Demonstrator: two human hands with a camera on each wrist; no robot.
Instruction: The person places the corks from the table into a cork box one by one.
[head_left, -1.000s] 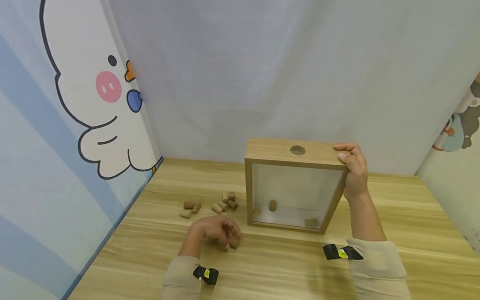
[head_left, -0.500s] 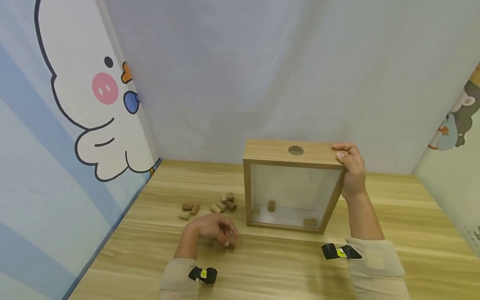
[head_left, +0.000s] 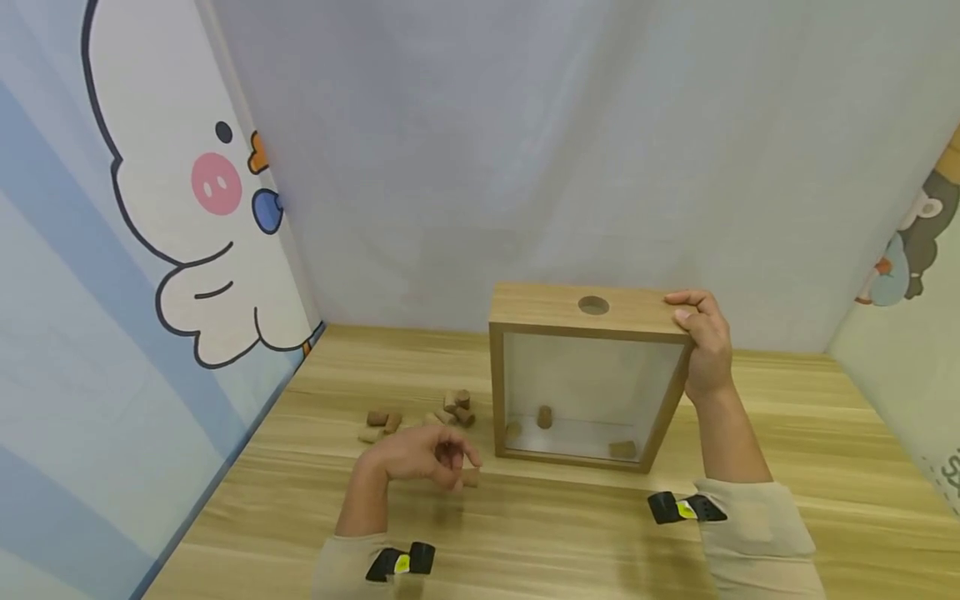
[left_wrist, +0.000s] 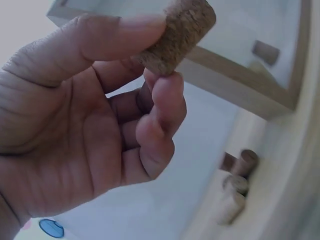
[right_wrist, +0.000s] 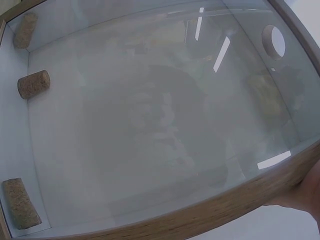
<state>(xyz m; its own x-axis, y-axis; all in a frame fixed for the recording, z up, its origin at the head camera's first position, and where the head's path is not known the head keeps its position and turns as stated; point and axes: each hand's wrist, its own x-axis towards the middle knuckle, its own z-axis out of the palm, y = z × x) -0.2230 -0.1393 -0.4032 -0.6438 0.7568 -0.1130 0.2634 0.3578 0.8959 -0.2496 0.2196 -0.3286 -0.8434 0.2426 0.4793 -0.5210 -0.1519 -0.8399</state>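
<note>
Between thumb and fingertips, my left hand point(head_left: 420, 454) pinches a cork point(left_wrist: 180, 35), held just above the table left of the box. A wooden box point(head_left: 592, 327) with a clear front stands upright, a round hole point(head_left: 593, 306) in its top. My right hand point(head_left: 707, 346) grips the box's upper right corner, fingers over the top. Inside, on the box's floor, are three corks: one upright cork point(head_left: 544, 417), one lying cork point(head_left: 622, 450) at the right, and one pale cork point(head_left: 513, 429) at the left. The right wrist view shows them through the front, with only part of the hand visible.
Several loose corks point(head_left: 459, 407) lie in a cluster just left of the box, and a few more corks point(head_left: 378, 421) further left. A pale curtain point(head_left: 487, 167) hangs behind the wood-grain table point(head_left: 555, 533). Printed fabric point(head_left: 172, 192) borders the left side.
My left hand has lifted the cork off the table, the hand turning slightly so the cork shows beside the fingertips. The right hand and the box stay in place.
</note>
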